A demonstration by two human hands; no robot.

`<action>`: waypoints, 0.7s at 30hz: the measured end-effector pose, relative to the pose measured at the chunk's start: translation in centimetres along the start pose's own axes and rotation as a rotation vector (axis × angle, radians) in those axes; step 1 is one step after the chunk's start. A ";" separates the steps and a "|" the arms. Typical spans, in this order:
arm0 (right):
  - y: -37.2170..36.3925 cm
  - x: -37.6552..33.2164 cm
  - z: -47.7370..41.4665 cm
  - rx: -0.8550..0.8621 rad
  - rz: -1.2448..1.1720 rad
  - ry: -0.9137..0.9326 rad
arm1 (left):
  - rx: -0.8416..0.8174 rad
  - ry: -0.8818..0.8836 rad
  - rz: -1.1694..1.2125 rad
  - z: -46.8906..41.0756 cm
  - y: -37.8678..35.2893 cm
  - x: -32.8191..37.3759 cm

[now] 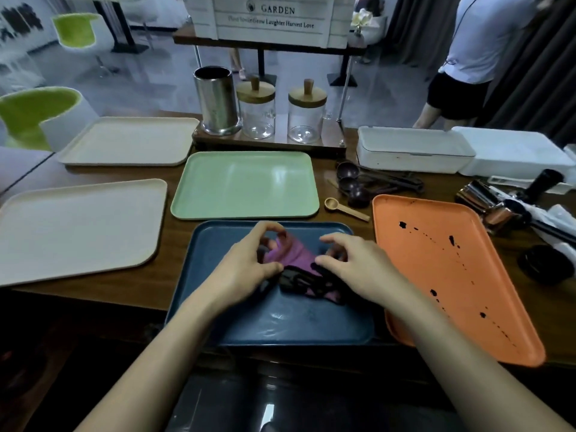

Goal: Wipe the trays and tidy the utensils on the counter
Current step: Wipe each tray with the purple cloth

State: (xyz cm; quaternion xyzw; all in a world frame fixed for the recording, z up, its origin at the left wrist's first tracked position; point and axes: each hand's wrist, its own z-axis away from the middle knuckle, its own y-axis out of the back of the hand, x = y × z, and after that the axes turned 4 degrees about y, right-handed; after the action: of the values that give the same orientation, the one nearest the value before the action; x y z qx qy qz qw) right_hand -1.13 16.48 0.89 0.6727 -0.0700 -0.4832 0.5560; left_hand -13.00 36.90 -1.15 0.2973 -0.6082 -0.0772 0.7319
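One cloth (296,253) — in left hand (246,271), right hand (355,269).

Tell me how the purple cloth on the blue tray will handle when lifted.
Probably floppy: the purple cloth lies bunched and creased between the left hand and right hand, so it should sag when raised. Likely light, since it looks thin. Unlikely to roll on the blue tray.

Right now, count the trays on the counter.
5: far cream tray back left, near cream tray left, green tray centre, blue tray in front, orange tray right. None looks hidden.
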 end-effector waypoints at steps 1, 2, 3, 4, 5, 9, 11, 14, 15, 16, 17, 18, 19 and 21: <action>0.0 -0.1 0.0 -0.036 -0.022 -0.017 | -0.004 -0.031 0.016 0.0 0.0 0.0; 0.0 -0.2 -0.1 -0.068 -0.047 -0.030 | -0.007 -0.058 0.046 0.0 0.0 0.0; 0.1 -0.3 -0.2 -0.099 -0.067 -0.040 | -0.007 -0.078 0.081 0.0 0.0 -0.1; 0.3 -0.4 -0.3 -0.129 -0.093 -0.039 | -0.003 -0.094 0.110 0.0 0.0 -0.3; 0.4 -0.4 -0.4 -0.153 -0.134 -0.022 | 0.006 -0.113 0.129 -0.1 0.0 -0.4; 0.7 -0.4 -0.3 0.014 -0.178 0.149 | 0.066 -0.193 0.188 -0.3 0.1 0.2; 0.6 -0.8 0.2 0.248 0.048 0.298 | 0.116 -0.259 0.157 -0.5 0.3 0.5; -0.3 -0.7 1.3 0.283 0.310 0.473 | 0.094 -0.259 0.006 -0.7 1.0 -0.3; -0.8 -0.5 1.7 0.197 0.324 0.483 | 0.070 -0.246 -0.071 -0.6 1.2 -0.8; -1.2 -0.3 2.0 0.116 0.285 0.467 | 0.050 -0.230 -0.144 -0.5 1.4 -1.4; -1.3 -0.3 2.2 0.067 0.211 0.443 | 0.037 -0.209 -0.194 -0.4 1.5 -1.9; -1.3 -0.2 2.3 0.073 0.136 0.430 | 0.035 -0.185 -0.216 -0.2 1.7 -2.3; -1.2 -0.1 2.2 0.115 0.090 0.421 | 0.043 -0.165 -0.217 0.1 1.8 -2.7; -0.8 0.0 1.5 0.161 0.060 0.411 | 0.076 -0.142 -0.182 0.5 2.0 -3.0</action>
State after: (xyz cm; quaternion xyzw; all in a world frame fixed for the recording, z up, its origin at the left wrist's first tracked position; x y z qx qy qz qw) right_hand -2.59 15.72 0.40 0.7970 -0.0136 -0.3118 0.5172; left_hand -14.72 39.76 -2.60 0.3726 -0.6316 -0.1413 0.6651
